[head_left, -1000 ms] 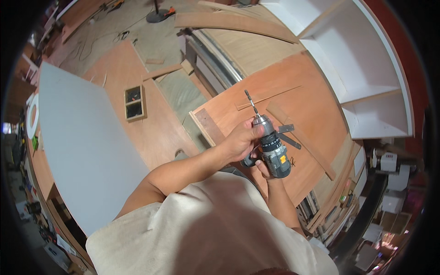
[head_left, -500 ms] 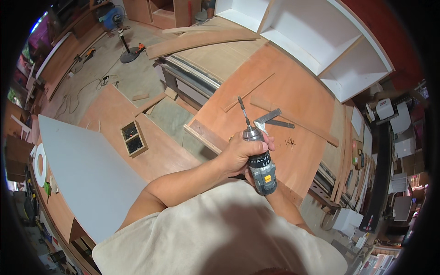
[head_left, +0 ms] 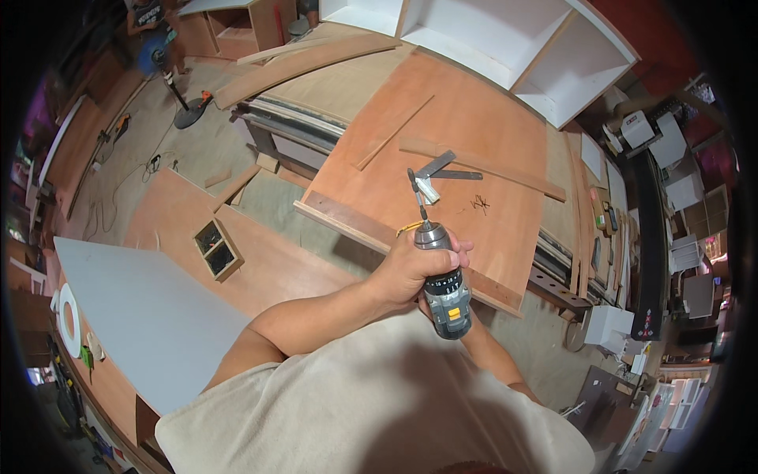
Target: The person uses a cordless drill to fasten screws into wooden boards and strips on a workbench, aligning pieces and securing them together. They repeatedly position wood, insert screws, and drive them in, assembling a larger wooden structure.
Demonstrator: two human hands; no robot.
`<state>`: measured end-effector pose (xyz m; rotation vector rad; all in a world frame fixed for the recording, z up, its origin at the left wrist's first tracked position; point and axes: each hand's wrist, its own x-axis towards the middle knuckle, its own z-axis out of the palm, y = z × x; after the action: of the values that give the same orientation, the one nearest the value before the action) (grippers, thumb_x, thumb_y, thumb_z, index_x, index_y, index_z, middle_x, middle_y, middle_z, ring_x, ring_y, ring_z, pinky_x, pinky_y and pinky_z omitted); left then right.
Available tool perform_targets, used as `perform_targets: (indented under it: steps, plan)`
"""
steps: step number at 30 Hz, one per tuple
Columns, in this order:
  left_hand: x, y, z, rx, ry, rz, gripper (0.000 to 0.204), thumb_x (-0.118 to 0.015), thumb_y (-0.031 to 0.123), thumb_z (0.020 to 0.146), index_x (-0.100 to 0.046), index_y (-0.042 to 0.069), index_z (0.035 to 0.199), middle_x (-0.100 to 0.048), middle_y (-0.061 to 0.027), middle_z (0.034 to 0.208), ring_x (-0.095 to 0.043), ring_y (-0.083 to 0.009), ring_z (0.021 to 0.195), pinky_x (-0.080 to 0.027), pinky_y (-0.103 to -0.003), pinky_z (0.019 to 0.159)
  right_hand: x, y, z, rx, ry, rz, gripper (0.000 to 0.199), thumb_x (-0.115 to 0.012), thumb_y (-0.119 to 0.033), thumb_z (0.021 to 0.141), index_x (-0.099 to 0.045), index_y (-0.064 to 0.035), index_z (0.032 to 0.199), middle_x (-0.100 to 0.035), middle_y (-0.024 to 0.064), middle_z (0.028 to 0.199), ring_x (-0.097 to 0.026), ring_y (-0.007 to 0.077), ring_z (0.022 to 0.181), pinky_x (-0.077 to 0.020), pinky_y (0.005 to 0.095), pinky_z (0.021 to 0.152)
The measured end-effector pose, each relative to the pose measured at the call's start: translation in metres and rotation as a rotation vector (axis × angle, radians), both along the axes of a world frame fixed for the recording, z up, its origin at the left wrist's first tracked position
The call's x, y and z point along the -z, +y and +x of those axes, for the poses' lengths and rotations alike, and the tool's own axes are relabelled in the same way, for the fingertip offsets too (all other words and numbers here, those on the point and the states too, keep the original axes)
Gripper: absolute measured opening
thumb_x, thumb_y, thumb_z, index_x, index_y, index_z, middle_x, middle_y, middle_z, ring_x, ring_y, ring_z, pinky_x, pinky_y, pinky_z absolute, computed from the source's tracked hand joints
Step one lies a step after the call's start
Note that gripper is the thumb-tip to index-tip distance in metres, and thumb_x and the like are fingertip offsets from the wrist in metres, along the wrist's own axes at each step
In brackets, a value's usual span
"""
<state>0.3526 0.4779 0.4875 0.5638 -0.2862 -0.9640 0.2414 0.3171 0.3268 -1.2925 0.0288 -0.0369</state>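
A black-and-grey cordless drill [head_left: 448, 296] with a long bit is held in front of my chest, its bit pointing away toward the plywood panel [head_left: 379, 158]. My left hand [head_left: 414, 268] is wrapped around its front part, just behind the chuck. My right forearm [head_left: 493, 363] reaches under the drill; the right hand and the handle are mostly hidden behind the drill body. Beyond the bit, a dark metal square [head_left: 454, 170] and a small white piece [head_left: 426, 190] lie on the panel. Several dark screws [head_left: 479, 204] are scattered to their right. Something yellow [head_left: 409, 227] shows behind my left hand.
A wood strip [head_left: 489, 170] and a thinner one [head_left: 396, 133] lie on the panel. White-lined cabinet [head_left: 474, 39] stands beyond. At left are a two-part wooden box [head_left: 219, 249] of dark fasteners, a grey-white panel [head_left: 150, 308] and a stand fan [head_left: 154, 57]. A person [head_left: 148, 16] stands far left.
The view has shifted, so the bench and its contents appear further left and higher. Both arms keep nearly the same pose around the drill. More of the person at the far left shows.
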Motion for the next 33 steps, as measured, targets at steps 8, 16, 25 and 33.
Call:
perform_targets:
  steps: [8,16,25,33]
  plan:
    - [-0.010,-0.044,-0.023,0.056,-0.115,0.066,0.016,-0.071,0.009,0.080,-0.061,0.006,0.092,-0.068,-0.0081,0.088,-0.066,-0.0188,0.090,-0.043,-0.041,0.108,-0.097,-0.004,-0.018,0.256,-0.211,-0.346,0.030,-0.067,-0.025,0.090,-0.057,-0.0036,0.110,-0.064,0.0073,0.098,-0.065,0.0197,0.086,-0.0538,0.0320,0.074]
    - [-0.009,-0.092,-0.061,-0.632,-0.273,0.577,0.027,-0.068,0.017,0.091,-0.059,0.002,0.071,-0.066,-0.0071,0.089,-0.059,-0.0114,0.084,-0.047,-0.028,0.081,-0.041,-0.117,-0.043,0.531,-0.138,-0.842,0.030,-0.076,-0.019,0.077,-0.061,-0.0029,0.097,-0.063,0.0128,0.087,-0.063,0.0302,0.071,-0.0495,0.0397,0.057]
    - [0.058,-0.090,-0.046,-0.336,-0.435,0.710,0.019,-0.063,0.022,0.096,-0.065,0.004,0.092,-0.061,-0.0047,0.109,-0.051,-0.0104,0.095,-0.043,-0.028,0.083,-0.050,-0.199,-0.065,0.542,-0.301,-1.355,0.023,-0.070,-0.004,0.068,-0.067,-0.0100,0.091,-0.067,0.0065,0.090,-0.066,0.0278,0.084,-0.0528,0.0414,0.074]
    - [-0.008,-0.214,-0.065,-0.151,-0.059,0.038,0.071,-0.072,0.059,0.081,-0.055,0.011,0.131,-0.059,-0.0108,0.130,-0.054,-0.0246,0.122,-0.042,-0.046,0.103,-0.040,-0.224,-0.053,0.147,-0.321,-0.543,0.024,-0.061,-0.017,0.085,-0.062,-0.0054,0.107,-0.066,0.0080,0.101,-0.064,0.0234,0.093,-0.0528,0.0377,0.081]
